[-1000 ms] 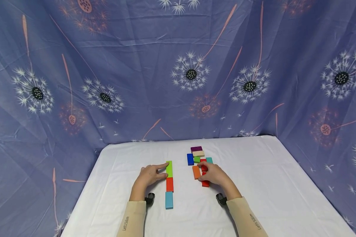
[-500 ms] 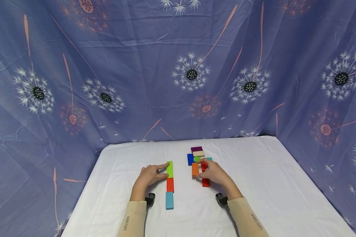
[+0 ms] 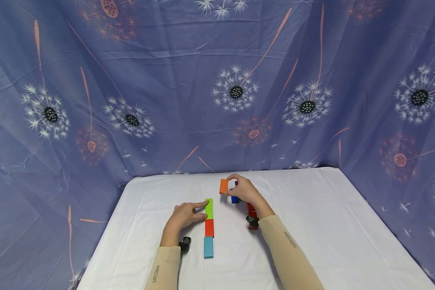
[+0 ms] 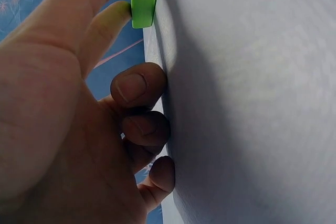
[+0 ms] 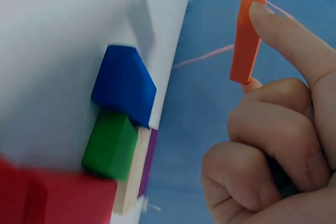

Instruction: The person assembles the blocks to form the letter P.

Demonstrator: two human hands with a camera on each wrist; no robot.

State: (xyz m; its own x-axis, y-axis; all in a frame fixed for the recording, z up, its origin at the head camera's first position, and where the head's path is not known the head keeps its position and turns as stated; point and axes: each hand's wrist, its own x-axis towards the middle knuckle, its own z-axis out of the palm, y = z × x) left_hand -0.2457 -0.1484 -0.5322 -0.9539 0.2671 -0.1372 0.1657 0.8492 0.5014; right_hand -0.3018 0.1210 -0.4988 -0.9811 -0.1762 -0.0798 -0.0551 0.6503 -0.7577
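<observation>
In the head view, a light green block (image 3: 209, 209), a red block (image 3: 209, 228) and a light blue block (image 3: 208, 247) form a straight row on the white cloth. My left hand (image 3: 184, 215) holds the light green block at the row's far end, forefinger and thumb on it; the left wrist view shows the other fingers curled beside the cloth. Between thumb and forefinger, my right hand (image 3: 244, 190) pinches an orange block (image 3: 223, 186) by its ends. The right wrist view has this orange block (image 5: 247, 38) raised off the table.
Right of the row lie loose blocks: a blue block (image 3: 234, 197), red blocks (image 3: 252, 209), and, in the right wrist view, a green block (image 5: 110, 145), a beige block (image 5: 131, 177) and a purple block (image 5: 149, 161). A patterned curtain (image 3: 188, 100) hangs behind the table (image 3: 156, 189).
My right hand has lifted the orange block from beside the red blocks and carried it left and toward the table's far side. The left hand stays on the light green block.
</observation>
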